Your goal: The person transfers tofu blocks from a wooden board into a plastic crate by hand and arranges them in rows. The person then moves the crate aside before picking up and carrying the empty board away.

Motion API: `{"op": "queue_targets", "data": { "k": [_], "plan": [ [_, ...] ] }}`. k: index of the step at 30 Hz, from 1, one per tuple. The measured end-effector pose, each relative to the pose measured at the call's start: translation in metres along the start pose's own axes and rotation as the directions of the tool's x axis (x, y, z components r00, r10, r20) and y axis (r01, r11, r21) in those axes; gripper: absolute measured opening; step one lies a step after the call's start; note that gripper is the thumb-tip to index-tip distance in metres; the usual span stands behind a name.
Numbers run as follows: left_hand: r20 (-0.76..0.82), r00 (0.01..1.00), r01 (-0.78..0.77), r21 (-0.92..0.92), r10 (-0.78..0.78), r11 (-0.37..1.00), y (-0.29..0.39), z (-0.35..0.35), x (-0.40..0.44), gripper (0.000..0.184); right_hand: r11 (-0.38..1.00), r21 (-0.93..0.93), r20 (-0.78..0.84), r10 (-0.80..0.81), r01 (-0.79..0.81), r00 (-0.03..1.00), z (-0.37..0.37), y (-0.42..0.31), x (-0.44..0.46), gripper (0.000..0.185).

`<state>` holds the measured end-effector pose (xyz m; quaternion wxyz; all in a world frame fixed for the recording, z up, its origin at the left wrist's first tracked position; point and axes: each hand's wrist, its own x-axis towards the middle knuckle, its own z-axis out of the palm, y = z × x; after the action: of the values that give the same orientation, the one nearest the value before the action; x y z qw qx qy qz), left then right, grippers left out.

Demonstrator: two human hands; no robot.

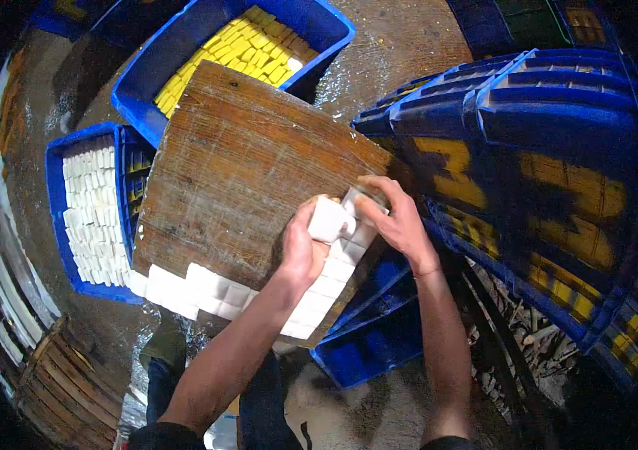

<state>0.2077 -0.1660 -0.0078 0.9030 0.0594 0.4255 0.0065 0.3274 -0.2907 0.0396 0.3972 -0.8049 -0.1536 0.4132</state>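
Note:
My left hand [302, 251] is closed around a white soap bar [327, 219], holding it over the right part of a worn wooden board [236, 142]. Beside it, my right hand [401, 229] has its thumb and fingers curled round another white block at the board's right edge; part of that block is hidden. Below both hands, white bars [319, 289] lie packed side by side along the right edge. More white bars [173, 289] run along the near edge, partly covered by my left forearm.
A blue crate [133, 90] of yellow bars [248, 49] stands behind the board. Left of it is a blue crate [56, 202] of stacked white bars [94, 214]. Large blue crates [544, 120] rise at the right. An open blue crate [379, 349] sits below the board.

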Motion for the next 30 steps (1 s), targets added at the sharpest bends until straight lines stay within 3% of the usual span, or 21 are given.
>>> {"op": "queue_targets", "data": {
  "k": [1,2,6,9,11,12,13,15,16,17,19,20,21,24,30],
  "plan": [
    [-0.050,0.998,0.034,-0.035,-0.036,0.999,0.006,-0.007,-0.001,0.031,0.931,-0.343,-0.138,-0.183,0.126,0.973,0.010,0.026,0.005,0.049],
    [-0.059,0.994,0.084,-0.066,-0.088,0.994,0.020,-0.001,-0.014,0.028,0.735,-0.656,-0.202,-0.390,0.172,0.898,0.016,0.040,0.008,0.047],
    [-0.052,0.998,0.035,-0.091,-0.040,0.995,0.034,-0.026,-0.017,0.031,0.705,-0.682,-0.150,-0.393,0.193,0.907,0.041,0.052,-0.006,0.042],
    [-0.076,0.996,-0.049,-0.009,0.048,0.999,0.042,-0.032,-0.020,0.033,0.763,-0.607,-0.134,-0.374,0.223,0.918,0.036,0.041,-0.008,0.038],
    [-0.059,0.995,-0.079,-0.005,0.078,0.997,0.050,-0.028,-0.027,0.033,0.965,-0.237,-0.178,-0.157,0.112,0.971,0.031,0.036,-0.002,0.034],
    [-0.003,0.999,-0.038,-0.062,0.038,0.997,0.052,-0.035,-0.025,0.032,0.982,-0.176,-0.162,-0.102,0.073,0.982,0.024,0.021,-0.004,0.034],
    [-0.002,0.999,-0.041,-0.062,0.041,0.997,0.054,-0.036,-0.025,0.032,0.981,-0.176,-0.161,-0.105,0.076,0.981,0.020,0.015,-0.006,0.034],
    [0.004,1.000,-0.020,-0.068,0.020,0.997,0.056,-0.038,-0.028,0.032,0.973,-0.223,0.075,0.070,-0.051,0.995,0.014,0.009,-0.012,0.034],
    [0.005,1.000,-0.019,-0.068,0.019,0.997,0.056,-0.038,-0.030,0.032,0.762,-0.605,0.075,-0.233,0.230,0.970,0.021,0.023,-0.017,0.043],
    [-0.015,1.000,-0.022,-0.053,0.022,0.998,0.056,-0.038,-0.031,0.031,0.761,-0.606,0.075,-0.233,0.230,0.969,0.031,0.036,-0.021,0.043],
    [-0.035,0.999,-0.034,-0.035,0.033,0.999,0.059,-0.040,-0.034,0.031,0.580,-0.789,-0.021,-0.354,0.202,0.935,0.052,0.046,-0.027,0.052],
    [-0.019,0.999,-0.033,-0.032,0.032,0.999,0.060,-0.044,-0.036,0.031,0.558,-0.804,0.006,-0.340,0.207,0.940,0.058,0.047,-0.034,0.056],
    [-0.002,1.000,-0.029,-0.030,0.029,0.999,0.060,-0.048,-0.038,0.032,0.560,-0.802,0.008,-0.341,0.210,0.940,0.061,0.043,-0.038,0.056],
    [-0.006,0.999,-0.034,-0.066,0.033,0.997,0.064,-0.058,-0.046,0.032,0.800,-0.590,0.028,-0.114,0.108,0.993,0.062,0.020,-0.045,0.057],
    [-0.059,0.997,-0.062,-0.087,0.056,0.994,0.098,-0.074,-0.080,0.036,0.872,-0.485,0.109,-0.009,0.061,0.994,0.047,0.027,-0.020,0.060]
  ]
}}
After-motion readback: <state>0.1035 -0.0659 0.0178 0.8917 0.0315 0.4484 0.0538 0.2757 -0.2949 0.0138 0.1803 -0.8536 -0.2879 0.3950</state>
